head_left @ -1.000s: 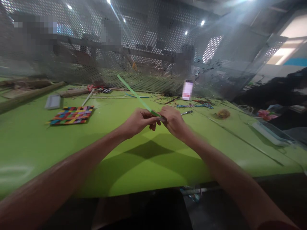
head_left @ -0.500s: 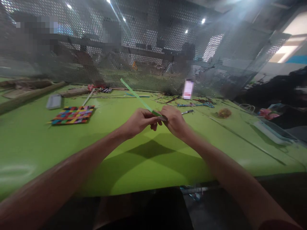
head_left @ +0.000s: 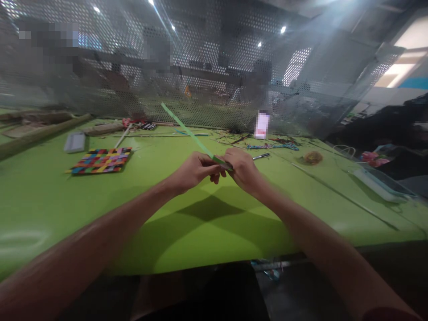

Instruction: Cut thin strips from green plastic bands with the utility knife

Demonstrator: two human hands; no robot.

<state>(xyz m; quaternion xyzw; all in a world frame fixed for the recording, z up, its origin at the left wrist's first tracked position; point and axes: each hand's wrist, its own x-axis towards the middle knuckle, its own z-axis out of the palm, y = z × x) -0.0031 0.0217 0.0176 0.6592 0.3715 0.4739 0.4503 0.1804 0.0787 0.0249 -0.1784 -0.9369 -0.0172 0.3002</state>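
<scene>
A thin, flat green strip slants up and to the left from between my two hands, above the table. My left hand pinches it near its lower end, thumb on top. Close against it, my right hand is closed at that same end, its fingers curled inward and partly hidden. A small dark edge shows between the two hands; I cannot make out whether it is part of the strip or a separate piece. Just past my right hand lies a pen.
On the green table a colourful woven mat lies left, by a grey box. A phone-like upright thing stands at the back, before a perforated metal screen. A long thin stick and a clear-lidded tray lie right.
The green strip's free end has shifted up and to the left, and more of the strip shows at my fingers. My hands have hardly moved.
</scene>
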